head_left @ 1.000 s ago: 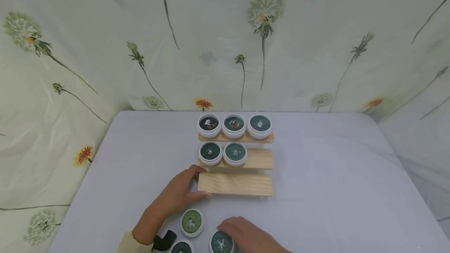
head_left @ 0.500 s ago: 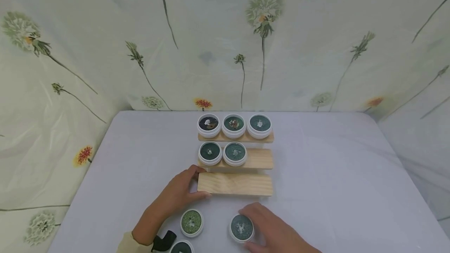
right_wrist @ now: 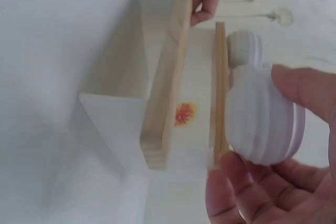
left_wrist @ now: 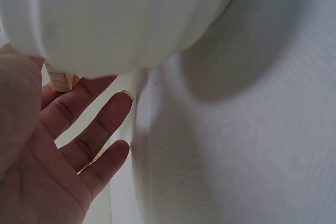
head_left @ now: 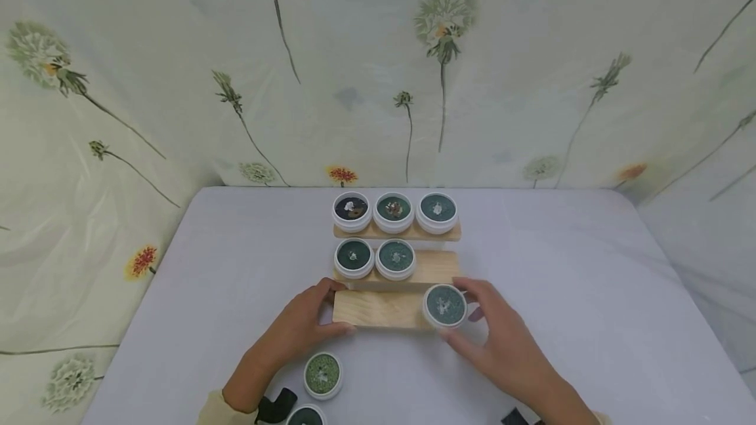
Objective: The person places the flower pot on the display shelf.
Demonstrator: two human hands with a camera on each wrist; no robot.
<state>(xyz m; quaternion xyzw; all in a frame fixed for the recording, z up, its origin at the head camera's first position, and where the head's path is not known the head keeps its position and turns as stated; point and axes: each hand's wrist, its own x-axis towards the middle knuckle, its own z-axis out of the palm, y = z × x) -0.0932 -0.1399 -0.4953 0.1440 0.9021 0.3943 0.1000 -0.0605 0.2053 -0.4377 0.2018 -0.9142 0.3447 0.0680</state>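
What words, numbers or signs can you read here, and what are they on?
None: I can't read a word, label, brand or number in any view.
Held pot: pale marks on its green top, too small and blurred to make out; no letters seen on its white side.
Other pots: small marks on top, no readable letters.
Front plank: only wood grain.
Backdrop: printed flowers, no writing seen.

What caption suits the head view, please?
Left grip on the front wooden step, right grip holding a green-topped white jar.
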